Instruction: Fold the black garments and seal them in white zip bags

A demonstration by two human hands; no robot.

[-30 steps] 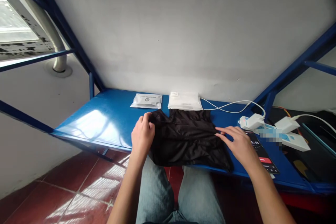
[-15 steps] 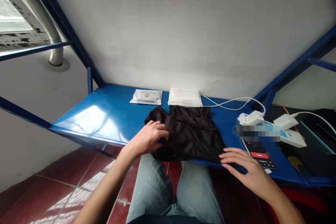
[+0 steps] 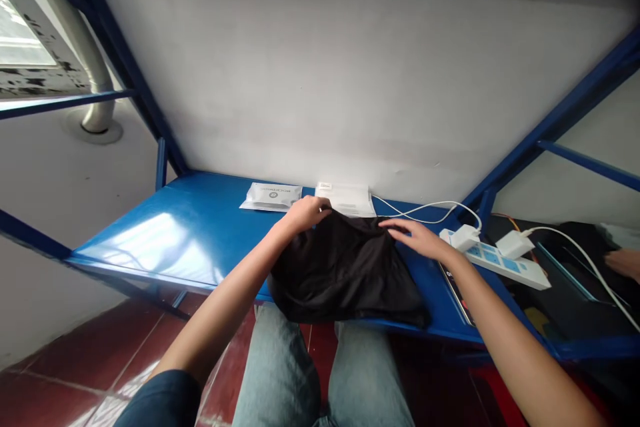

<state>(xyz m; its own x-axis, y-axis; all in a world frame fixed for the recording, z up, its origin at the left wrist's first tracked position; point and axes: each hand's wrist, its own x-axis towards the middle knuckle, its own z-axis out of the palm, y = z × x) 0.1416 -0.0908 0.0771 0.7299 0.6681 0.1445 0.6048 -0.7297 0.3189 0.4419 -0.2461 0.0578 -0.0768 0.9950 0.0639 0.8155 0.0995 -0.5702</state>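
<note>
A black garment [image 3: 345, 273], too bunched for its exact kind to be told, lies on the blue tabletop [image 3: 200, 197] in front of me, its lower edge hanging slightly over the front. My left hand [image 3: 307, 213] pinches its upper left edge, lifting the cloth a little. At the upper right corner, my right hand [image 3: 413, 237] has its fingertips closed on the edge. Just behind the garment, against the wall, lies a white packet [image 3: 345, 199]. A second white packet [image 3: 273, 196] with printing rests to the left of it.
To the right, a white power strip [image 3: 510, 267] holds plugged-in chargers with white cables [image 3: 425, 208]. A phone [image 3: 457, 297] lies partly under my right forearm. Blue metal bars [image 3: 530, 130] frame both sides. Another person's hand [image 3: 625, 262] shows at the far right edge.
Both hands have moved away from me to the garment's far edge, the right one from the near right corner. The far edge is now gripped and raised. Another person's hand has appeared at right.
</note>
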